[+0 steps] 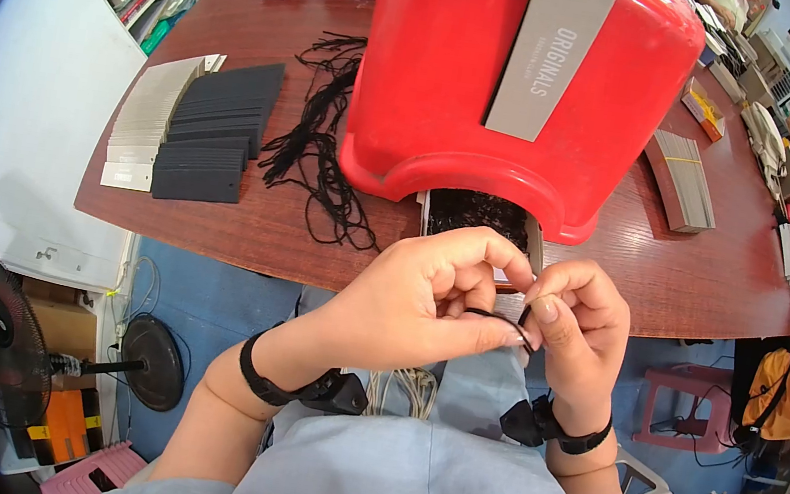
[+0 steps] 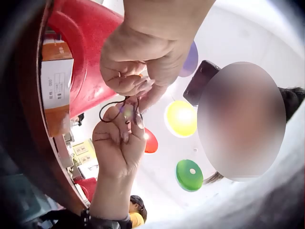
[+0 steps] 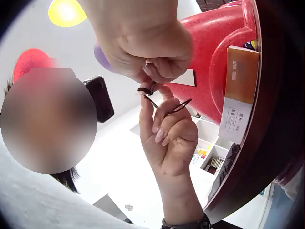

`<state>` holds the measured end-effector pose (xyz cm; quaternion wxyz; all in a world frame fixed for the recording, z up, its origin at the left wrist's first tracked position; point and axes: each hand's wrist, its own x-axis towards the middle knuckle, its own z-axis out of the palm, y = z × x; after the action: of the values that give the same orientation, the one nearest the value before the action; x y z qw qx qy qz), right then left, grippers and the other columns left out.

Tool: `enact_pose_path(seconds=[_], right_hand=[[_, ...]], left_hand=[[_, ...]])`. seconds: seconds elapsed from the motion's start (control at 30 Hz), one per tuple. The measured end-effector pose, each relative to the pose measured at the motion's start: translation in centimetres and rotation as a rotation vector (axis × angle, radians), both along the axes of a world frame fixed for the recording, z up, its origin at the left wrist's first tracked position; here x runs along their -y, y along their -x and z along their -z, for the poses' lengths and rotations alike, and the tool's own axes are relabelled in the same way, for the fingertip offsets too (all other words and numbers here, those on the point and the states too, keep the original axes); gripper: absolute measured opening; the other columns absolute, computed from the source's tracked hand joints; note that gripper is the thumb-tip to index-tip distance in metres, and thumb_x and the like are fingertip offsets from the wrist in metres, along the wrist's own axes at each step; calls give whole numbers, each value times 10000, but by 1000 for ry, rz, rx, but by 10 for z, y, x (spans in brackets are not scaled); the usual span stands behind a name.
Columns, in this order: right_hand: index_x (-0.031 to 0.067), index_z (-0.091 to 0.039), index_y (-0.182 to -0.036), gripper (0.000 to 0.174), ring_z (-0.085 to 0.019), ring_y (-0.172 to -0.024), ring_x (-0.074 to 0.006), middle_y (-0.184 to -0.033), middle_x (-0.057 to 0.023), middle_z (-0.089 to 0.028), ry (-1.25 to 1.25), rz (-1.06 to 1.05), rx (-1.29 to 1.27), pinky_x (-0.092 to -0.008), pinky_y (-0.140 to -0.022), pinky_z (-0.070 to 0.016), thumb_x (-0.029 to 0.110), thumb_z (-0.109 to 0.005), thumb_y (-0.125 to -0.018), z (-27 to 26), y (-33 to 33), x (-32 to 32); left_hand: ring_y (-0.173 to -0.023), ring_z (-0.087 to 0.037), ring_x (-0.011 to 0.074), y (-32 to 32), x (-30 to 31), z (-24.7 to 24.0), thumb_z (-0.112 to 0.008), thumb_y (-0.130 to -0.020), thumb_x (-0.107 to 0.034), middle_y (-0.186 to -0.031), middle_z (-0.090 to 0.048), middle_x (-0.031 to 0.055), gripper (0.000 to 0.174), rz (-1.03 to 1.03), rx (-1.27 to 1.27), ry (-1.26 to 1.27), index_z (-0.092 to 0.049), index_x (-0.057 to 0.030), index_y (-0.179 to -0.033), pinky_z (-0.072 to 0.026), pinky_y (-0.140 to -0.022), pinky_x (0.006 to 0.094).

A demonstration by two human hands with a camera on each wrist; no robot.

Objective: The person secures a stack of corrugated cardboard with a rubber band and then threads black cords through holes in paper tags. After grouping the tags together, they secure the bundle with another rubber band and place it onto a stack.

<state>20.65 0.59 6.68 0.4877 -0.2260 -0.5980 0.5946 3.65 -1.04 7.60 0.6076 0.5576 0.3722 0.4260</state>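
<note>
A thin black cord (image 1: 504, 318) is looped between the two hands, in front of the table edge. The left hand (image 1: 408, 294) pinches it between thumb and fingers, and the right hand (image 1: 577, 328) pinches it close by, the fingertips of both nearly meeting. In the left wrist view a loop of the cord (image 2: 101, 112) stands out beside the fingers. The right wrist view shows the cord (image 3: 179, 107) passing by the left hand's fingers, with a small dark bunch at the right hand's fingertips. A grey tag printed ORIGINALS (image 1: 554, 62) lies on the upturned red stool (image 1: 419, 79).
Below the stool's arch is a box of black material (image 1: 478, 215). Left on the table (image 1: 266, 229) lie black cords (image 1: 320, 151), pale tags (image 1: 146, 116) and dark tags (image 1: 215, 126); a banded tag stack (image 1: 684, 182) is right. A fan (image 1: 1, 323) stands lower left.
</note>
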Motion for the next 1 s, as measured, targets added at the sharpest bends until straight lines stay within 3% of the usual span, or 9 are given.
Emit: enact_pose_path(seconds=[0.07, 0.2, 0.37, 0.5, 0.6, 0.67, 0.8, 0.9, 1.0], right_hand=[[-23, -507, -896, 60, -463, -598, -41, -720, -29, -537, 169, -71, -62, -179, -525, -388, 17, -502, -852, -1, -1, -2], [-20, -510, -896, 61, -453, -586, -36, -714, -20, -535, 128, -58, -38, -173, -518, -379, 20, -509, -850, 1, 2, -4], [-23, -511, -896, 58, -457, -590, -35, -705, -19, -535, 28, 17, 24, -169, -515, -378, 9, -504, -848, 3, 7, -4], [-24, -509, -890, 54, -459, -594, -34, -698, -19, -534, 75, -27, 12, -169, -512, -376, 7, -502, -847, 1, 5, -4], [-18, -509, -881, 55, -450, -588, -32, -707, -21, -534, 153, -121, 1, -168, -503, -368, 27, -503, -850, -1, 0, -5], [-11, -508, -872, 68, -436, -580, -32, -720, -23, -531, 275, -241, -64, -169, -494, -358, 54, -504, -853, -2, -2, -6], [-7, -508, -865, 72, -419, -562, -33, -727, -23, -525, 353, -326, -88, -173, -483, -353, 63, -508, -850, -3, -6, -12], [-2, -501, -874, 84, -424, -592, -37, -716, -13, -509, 446, -370, -92, -176, -523, -358, 64, -533, -833, -2, -6, -14], [17, -490, -899, 171, -435, -670, -45, -746, 1, -500, 333, -309, -188, -182, -610, -350, 40, -604, -774, 4, -5, -16]], left_hand=[[-530, -377, -16, 3, 0, -2, -622, -702, 33, -579, -468, -55, 352, 80, 49, -8, -510, -31, -1030, -288, -510, 146], [-522, -375, -16, 4, 1, 1, -617, -705, 30, -577, -451, -65, 348, 27, -106, -125, -502, -20, -1030, -292, -508, 146], [-564, -400, -3, 0, -1, 4, -595, -760, -3, -613, -449, -55, 270, 1, 160, 154, -506, 5, -1014, -353, -545, 153], [-532, -399, -10, -4, 0, 10, -585, -748, 40, -623, -516, -40, 230, -32, 219, 198, -535, 8, -970, -310, -495, 147], [-524, -404, -4, -3, 0, 3, -589, -752, 24, -634, -532, -29, 168, 18, 267, 280, -561, 6, -917, -306, -472, 149], [-501, -396, 5, 0, -2, -5, -597, -748, 13, -629, -531, -24, 119, 106, 256, 466, -577, -1, -865, -286, -442, 157], [-480, -384, 13, 4, -3, 5, -602, -741, 14, -618, -522, -23, 106, 166, 335, 521, -583, -10, -842, -262, -421, 160], [-500, -375, -20, 3, -1, 11, -636, -764, -68, -689, -570, -19, 160, 204, 449, 482, -583, -4, -901, -244, -420, 139], [-473, -384, 13, 2, 0, 3, -592, -743, 41, -629, -519, -13, 102, 69, 494, 505, -566, -1, -831, -255, -413, 159]])
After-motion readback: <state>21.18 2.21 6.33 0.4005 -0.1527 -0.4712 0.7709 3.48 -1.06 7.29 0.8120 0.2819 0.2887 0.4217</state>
